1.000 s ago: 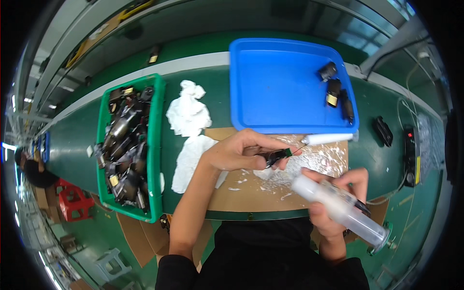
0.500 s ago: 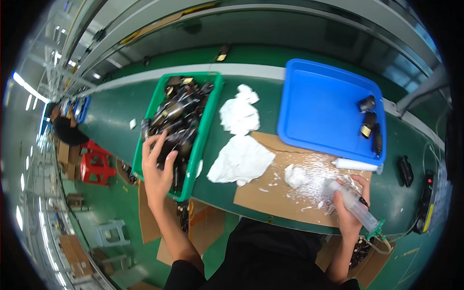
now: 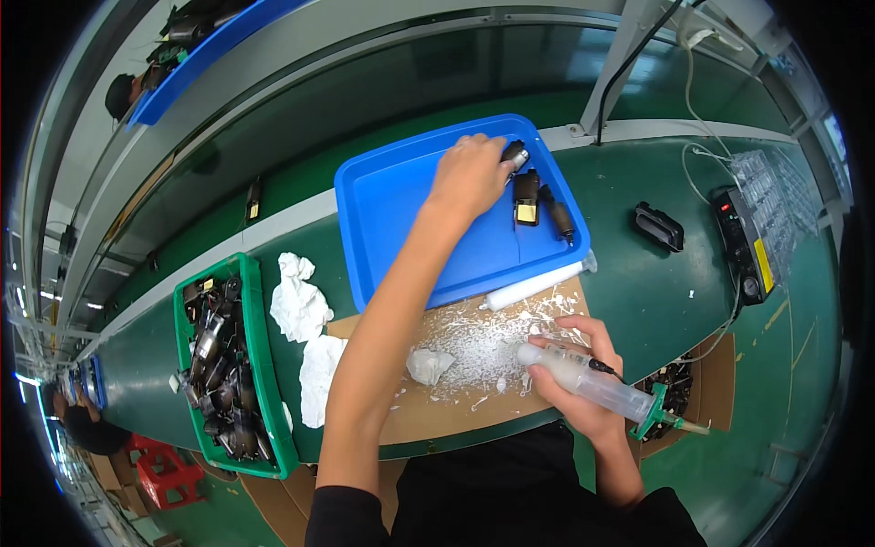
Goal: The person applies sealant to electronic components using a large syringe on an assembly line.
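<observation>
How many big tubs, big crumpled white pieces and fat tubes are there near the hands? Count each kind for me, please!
Big tubs: 2 (blue tub, green tub)
Big crumpled white pieces: 3
Fat tubes: 2 (clear tube in the right hand, white tube lying down)
Total: 7

At upper centre, a hand could pass over the tray's [image 3: 383, 214] left side; parts [image 3: 527, 188] crowd its right, the left arm [image 3: 387, 333] crossing between.
</observation>
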Demonstrator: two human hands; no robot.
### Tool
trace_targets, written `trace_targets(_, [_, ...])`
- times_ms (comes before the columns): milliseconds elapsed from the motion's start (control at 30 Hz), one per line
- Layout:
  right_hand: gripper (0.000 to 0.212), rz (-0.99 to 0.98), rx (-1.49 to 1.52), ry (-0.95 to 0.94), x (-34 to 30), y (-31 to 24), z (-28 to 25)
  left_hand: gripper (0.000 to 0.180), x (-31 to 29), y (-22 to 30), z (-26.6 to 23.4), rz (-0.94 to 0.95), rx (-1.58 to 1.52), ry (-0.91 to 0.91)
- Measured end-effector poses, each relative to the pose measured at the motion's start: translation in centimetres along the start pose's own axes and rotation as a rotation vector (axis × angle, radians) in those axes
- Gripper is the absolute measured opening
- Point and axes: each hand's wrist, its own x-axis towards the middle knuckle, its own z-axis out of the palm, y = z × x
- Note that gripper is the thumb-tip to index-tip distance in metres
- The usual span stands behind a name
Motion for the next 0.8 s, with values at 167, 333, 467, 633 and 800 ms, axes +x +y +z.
trace_targets(167, [0.051,0.048,0.012,-0.007,-0.4,-0.8,0.2,0.034,3.9,0.3,3.7,0.077,0.343,-0.104])
trace_targets(333, [0.051,0.026,0.010,-0.020,1.1,-0.2,0.8,0.044,0.0,-0.8,-1.5,0.072,-0.039,0.255])
trace_targets(467, [0.051,0.027,0.026,-0.031,2.7,0.3,1.9,0.042,-6.6,-2.4,-7.9,-0.298,-0.709,0.377])
trace_targets(633, [0.052,0.055,0.022,-0.020,3.6,0.7,3.2,0.054,-16.3,-4.9,-10.9,-0.543,-1.740,0.355])
trace_targets(800, [0.053,-0.057,-0.139,0.037,3.6,0.5,3.1,0.059,-18.7,-4.2,-9.9,-0.559,-1.898,0.280])
